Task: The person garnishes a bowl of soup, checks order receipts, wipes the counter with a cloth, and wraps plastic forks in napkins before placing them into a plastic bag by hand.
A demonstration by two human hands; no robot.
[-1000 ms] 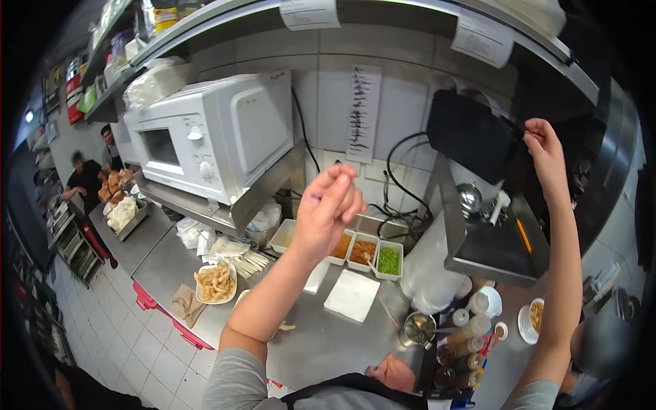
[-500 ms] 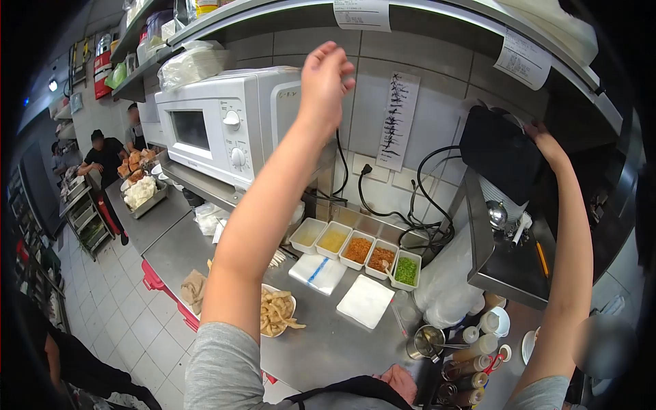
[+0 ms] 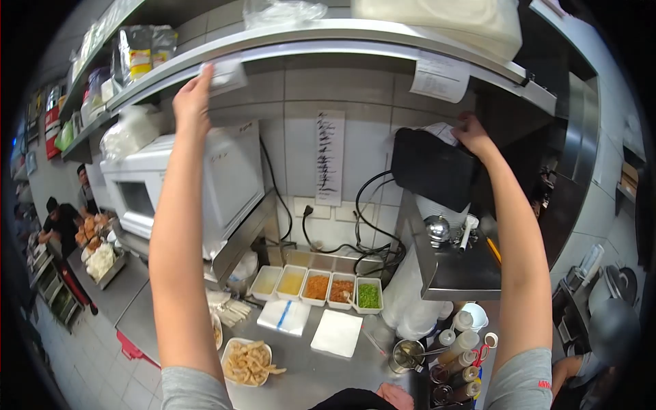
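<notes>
Raised at the upper left, my left hand [image 3: 193, 104] pinches the edge of a paper slip [image 3: 229, 76] hanging from the metal shelf rail. My right hand [image 3: 473, 134] has its fingers closed at a white printed paper [image 3: 441, 132] on top of a black boxy device [image 3: 433, 169]; the contact is small and partly hidden. Another printed slip [image 3: 441, 76] hangs from the rail above that device. Far below both hands, a bowl of fried strips [image 3: 247, 362] stands on the steel counter [image 3: 287, 396].
A white microwave [image 3: 225, 181] stands behind my left forearm. Several containers [image 3: 316, 287] hold toppings, with white napkins [image 3: 337, 334] in front. Bottles [image 3: 459, 346] stand at the right below a dark shelf [image 3: 461, 277]. Other people [image 3: 63, 222] are at the far left and lower right.
The view has turned and shifted. My left hand has moved left to the hanging slip. The right hand stays beside the black device, where white paper now shows at its fingers.
</notes>
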